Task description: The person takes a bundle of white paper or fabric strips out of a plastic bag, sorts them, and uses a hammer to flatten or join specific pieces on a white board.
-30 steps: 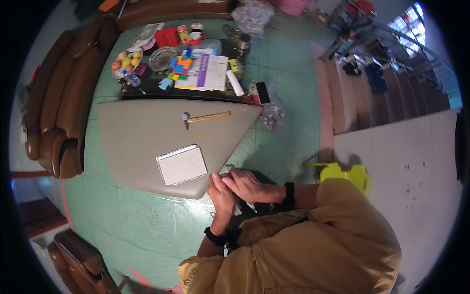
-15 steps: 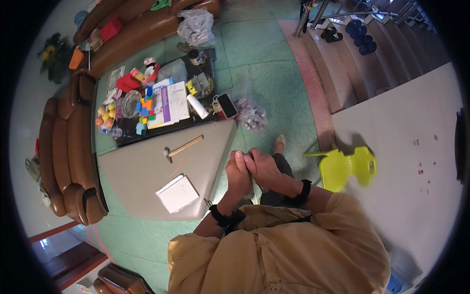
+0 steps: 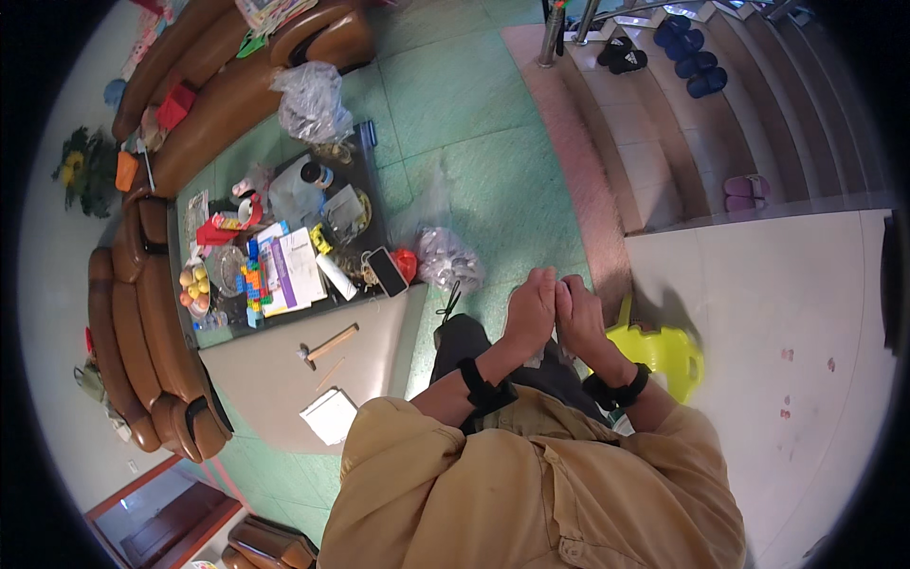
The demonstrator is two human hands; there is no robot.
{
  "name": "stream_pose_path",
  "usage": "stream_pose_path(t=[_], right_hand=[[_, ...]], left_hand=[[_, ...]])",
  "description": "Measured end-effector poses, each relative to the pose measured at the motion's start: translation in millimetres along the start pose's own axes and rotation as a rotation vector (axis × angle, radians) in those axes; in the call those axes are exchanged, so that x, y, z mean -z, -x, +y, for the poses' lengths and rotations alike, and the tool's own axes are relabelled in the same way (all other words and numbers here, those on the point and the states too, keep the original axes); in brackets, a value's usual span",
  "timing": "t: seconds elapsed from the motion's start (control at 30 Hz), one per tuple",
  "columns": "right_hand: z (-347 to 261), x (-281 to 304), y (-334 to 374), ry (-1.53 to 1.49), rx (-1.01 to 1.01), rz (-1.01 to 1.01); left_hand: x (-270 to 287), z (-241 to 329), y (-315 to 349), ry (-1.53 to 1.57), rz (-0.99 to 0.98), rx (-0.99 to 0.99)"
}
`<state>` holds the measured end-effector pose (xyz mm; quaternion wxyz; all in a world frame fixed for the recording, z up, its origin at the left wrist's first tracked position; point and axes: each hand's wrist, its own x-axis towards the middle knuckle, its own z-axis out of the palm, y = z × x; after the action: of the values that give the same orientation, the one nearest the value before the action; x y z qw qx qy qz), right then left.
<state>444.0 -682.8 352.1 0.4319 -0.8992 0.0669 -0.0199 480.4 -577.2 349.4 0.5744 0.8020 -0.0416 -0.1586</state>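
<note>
My left hand and my right hand are held close together in front of my lap, thumbs side by side. The fingers of both are curled in. Whatever they grip is hidden behind the knuckles; only a small pale bit shows below them. To the left, on the grey table end, lie a hammer with a wooden handle, a thin wooden stick and a white pad-like block. Neither hand touches these.
A lime-green plastic chair stands at my right. Left of my hands, a clear bag rests on the floor. The cluttered dark table carries a phone, papers, toy bricks and fruit. Steps with slippers rise at the far right.
My view has shifted, so the table sits farther left. Both hands, still together, have moved right, toward the green chair. The hammer, stick and white block lie as before.
</note>
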Motion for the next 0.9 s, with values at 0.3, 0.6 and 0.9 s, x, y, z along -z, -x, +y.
stream_pose_path(t=[0.3,0.6,0.9], right_hand=[[0,43,-132,-0.001,-0.098,-0.062],[-17,38,-307,0.175,0.058,-0.124],[-39,4,-470,-0.18,0.043,-0.324]], left_hand=[[-10,27,-131,0.103,0.044,-0.06],[31,52,-286,0.223,0.215,-0.021],[126,52,-420,0.538,0.121,0.174]])
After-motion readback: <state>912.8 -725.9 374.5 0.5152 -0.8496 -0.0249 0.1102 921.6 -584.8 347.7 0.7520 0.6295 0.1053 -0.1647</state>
